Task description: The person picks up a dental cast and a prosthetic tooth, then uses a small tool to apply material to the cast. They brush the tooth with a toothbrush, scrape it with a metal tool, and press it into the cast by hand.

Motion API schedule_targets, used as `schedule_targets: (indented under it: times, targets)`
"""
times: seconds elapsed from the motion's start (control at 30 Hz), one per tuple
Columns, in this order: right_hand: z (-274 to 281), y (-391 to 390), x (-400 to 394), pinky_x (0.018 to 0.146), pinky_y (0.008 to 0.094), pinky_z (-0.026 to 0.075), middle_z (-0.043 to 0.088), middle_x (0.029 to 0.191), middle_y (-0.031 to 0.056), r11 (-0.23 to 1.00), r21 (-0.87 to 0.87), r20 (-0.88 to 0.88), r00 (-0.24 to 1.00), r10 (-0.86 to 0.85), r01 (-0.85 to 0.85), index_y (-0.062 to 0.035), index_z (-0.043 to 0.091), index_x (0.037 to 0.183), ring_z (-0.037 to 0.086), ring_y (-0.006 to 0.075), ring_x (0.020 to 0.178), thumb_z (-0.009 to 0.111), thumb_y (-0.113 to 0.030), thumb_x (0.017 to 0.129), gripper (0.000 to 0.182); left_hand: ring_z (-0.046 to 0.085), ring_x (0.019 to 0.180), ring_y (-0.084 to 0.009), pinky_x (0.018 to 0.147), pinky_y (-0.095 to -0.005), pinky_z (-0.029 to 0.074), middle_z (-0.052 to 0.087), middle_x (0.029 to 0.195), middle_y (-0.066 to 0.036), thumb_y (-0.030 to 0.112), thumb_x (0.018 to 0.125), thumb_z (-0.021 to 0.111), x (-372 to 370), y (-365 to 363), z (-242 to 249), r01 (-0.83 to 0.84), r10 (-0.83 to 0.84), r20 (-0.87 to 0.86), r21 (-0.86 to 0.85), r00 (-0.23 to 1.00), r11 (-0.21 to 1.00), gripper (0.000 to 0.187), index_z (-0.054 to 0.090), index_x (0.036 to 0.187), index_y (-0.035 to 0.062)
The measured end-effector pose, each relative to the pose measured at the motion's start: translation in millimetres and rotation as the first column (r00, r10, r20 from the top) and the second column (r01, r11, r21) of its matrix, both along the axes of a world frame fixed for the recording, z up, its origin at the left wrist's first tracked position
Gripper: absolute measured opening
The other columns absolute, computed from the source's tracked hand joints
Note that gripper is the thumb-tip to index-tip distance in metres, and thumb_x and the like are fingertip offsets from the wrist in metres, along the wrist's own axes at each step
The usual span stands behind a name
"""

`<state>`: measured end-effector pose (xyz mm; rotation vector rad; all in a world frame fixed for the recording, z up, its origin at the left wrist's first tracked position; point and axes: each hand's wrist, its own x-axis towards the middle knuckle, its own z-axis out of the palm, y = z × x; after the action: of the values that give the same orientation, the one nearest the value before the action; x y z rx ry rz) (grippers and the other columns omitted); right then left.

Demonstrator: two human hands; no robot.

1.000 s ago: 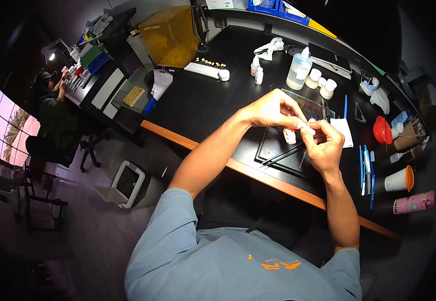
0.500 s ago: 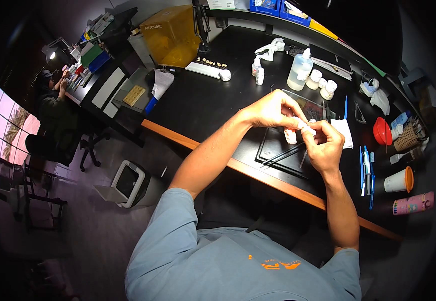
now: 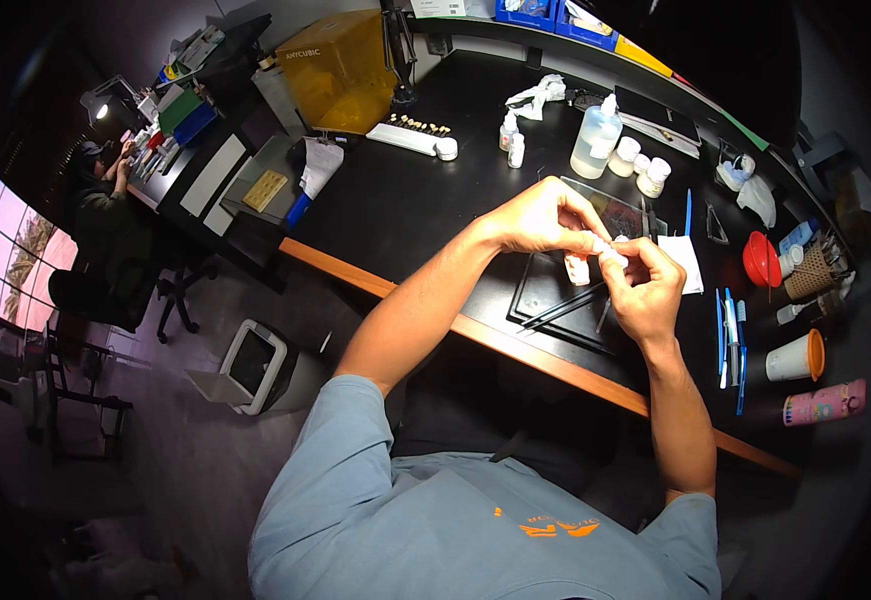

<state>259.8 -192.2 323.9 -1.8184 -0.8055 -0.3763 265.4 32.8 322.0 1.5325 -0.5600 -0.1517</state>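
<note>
Both hands meet above a dark tray (image 3: 545, 290) near the desk's front edge. My left hand (image 3: 553, 220) is closed, its thumb and fingertips pinched on a small whitish piece (image 3: 610, 254). From the right, my right hand (image 3: 648, 290) pinches the same piece, fingertips almost touching those of the left. Just below the left fingertips shows a pink-and-white dental model (image 3: 576, 268); what supports it is hidden. Dark tweezers (image 3: 563, 308) lie across the tray. Beyond the hands is a glass plate (image 3: 610, 208), and a white paper (image 3: 681, 264) lies to their right.
A clear bottle (image 3: 595, 138) and small jars (image 3: 652, 177) stand behind the hands. To the right are a red bowl (image 3: 758, 260), blue-handled brushes (image 3: 731, 340), a white cup (image 3: 793, 357) and a pink can (image 3: 823, 403). Another person (image 3: 105, 210) sits at the far-left desk.
Both hands hold nearly the same pose around the small piece. The whole view has shifted very slightly.
</note>
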Motion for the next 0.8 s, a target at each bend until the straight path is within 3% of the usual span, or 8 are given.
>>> schedule_targets:
  times: [0.8]
  targets:
    - [-1.5,0.2,0.8,0.049,0.0196,0.039,0.063,0.066,-0.0019,1.0,-0.004,0.017,1.0,-0.003,0.003,0.0002,0.072,0.083,0.053,0.0013,0.054,0.079,-0.004,0.085,0.008,0.073,0.088,-0.0143,0.082,-0.0284,0.059,0.077,0.095,-0.01,0.008,0.089,0.083,-0.7,-1.3,0.1,-0.008,0.007,0.012,0.024,1.0,1.0,0.024,0.077,0.109,-0.004]
